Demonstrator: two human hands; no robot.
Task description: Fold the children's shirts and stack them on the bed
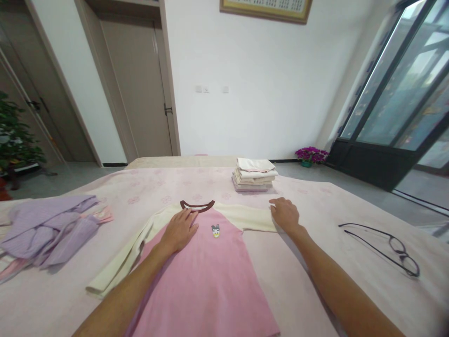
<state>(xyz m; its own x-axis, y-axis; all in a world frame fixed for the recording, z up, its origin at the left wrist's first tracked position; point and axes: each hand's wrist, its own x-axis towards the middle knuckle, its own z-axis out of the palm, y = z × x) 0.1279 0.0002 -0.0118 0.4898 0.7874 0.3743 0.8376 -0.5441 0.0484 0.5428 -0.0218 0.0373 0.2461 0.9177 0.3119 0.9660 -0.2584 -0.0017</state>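
Note:
A pink long-sleeved shirt [206, 276] with cream sleeves, a brown collar and a small duck patch lies spread front side up on the bed. My left hand [180, 229] rests flat on its upper chest, just below the collar, fingers stretched out. At the end of the sleeve on the right is my right hand [286, 214], its fingers curled over the cuff, which they hide. That sleeve [250, 218] runs straight out sideways. The other sleeve [119, 262] slants down to the left with some creases.
A stack of folded clothes [254, 175] sits toward the far edge of the pink sheet [168, 180]. Rumpled purple clothes [52, 229] lie at the left. Black-framed glasses [389, 248] lie at the right. Beyond are a door [136, 84] and purple flowers [311, 155].

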